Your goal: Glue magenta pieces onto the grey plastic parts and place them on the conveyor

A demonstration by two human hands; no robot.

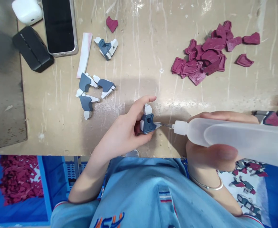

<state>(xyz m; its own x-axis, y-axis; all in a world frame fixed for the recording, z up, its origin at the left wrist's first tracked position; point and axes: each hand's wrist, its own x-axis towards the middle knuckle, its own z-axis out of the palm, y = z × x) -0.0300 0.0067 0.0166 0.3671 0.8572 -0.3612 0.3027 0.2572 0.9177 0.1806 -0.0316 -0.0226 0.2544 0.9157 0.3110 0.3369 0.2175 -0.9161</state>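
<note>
Near the table's front edge, my left hand (pixel 135 122) grips a small dark blue and white plastic part (pixel 148 123) between thumb and fingers, its white knob pointing away from me. My right hand (pixel 215 152) is wrapped round a translucent squeeze bottle (pixel 238 137), held lying on its side. The bottle's thin needle tip (pixel 165 125) points left and meets the edge of the plastic part; whether any liquid is coming out I cannot tell. Several similar blue and white parts (pixel 85 104) lie left of my hands, with another (pixel 105 49) farther back.
A pile of maroon plastic pieces (pixel 210 53) lies back right; one maroon piece (pixel 112 24) is at back left. A phone (pixel 59 27), black case (pixel 33 49), white earbud case (pixel 27 12) and pale strip (pixel 84 55) lie left. Blue bins (pixel 55 180) with pieces stand below the table edge.
</note>
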